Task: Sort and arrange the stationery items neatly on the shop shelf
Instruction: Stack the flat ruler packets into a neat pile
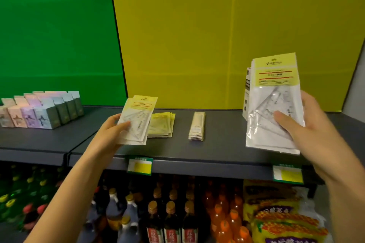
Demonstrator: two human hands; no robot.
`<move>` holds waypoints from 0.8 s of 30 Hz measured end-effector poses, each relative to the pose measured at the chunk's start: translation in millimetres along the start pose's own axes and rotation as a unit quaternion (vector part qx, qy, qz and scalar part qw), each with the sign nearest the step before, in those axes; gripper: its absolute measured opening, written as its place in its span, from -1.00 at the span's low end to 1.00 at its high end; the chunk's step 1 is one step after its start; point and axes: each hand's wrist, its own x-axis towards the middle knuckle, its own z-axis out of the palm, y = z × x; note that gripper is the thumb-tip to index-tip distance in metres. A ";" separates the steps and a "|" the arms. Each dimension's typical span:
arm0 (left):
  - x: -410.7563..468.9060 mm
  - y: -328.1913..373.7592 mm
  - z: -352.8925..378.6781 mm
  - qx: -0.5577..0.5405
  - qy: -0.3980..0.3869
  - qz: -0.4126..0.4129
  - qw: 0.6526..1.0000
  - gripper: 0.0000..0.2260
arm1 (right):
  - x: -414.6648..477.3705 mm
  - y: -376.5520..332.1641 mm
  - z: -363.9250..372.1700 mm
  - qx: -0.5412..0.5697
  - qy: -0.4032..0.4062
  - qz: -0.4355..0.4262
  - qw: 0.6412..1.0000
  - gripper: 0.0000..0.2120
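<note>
While the left hand (115,128) pinches a few yellow-topped packets (138,118) above the dark shelf (227,140), just beside a flat pile (164,126) lying on it, the right hand (302,124) grips a thicker bundle (272,92) over the shelf's right end, a narrow stack (197,126) lying mid-shelf.

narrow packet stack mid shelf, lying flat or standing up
Lying flat: the narrow packet stack rests broad side down on the shelf, packets piled one on another.

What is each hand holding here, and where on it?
Left hand grips a few packets by their lower left edge; right hand grips a thicker bundle at its right side.
</note>
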 end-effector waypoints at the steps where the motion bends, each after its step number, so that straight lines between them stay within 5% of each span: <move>1: 8.1 0.0 -2.6 0.004 -0.012 -0.008 1.000 -0.64 | 1.5 -2.8 17.1 -0.003 -0.007 0.000 1.000 -0.50; 9: 78.8 -13.5 -0.3 0.035 -0.103 -0.016 0.994 -0.64 | 32.2 -6.2 147.1 -0.042 -0.084 0.047 0.995 -0.52; 24: 109.8 -35.9 42.5 0.284 -0.097 0.050 0.952 -0.62 | 89.6 16.5 248.4 -0.044 -0.133 0.187 0.972 -0.62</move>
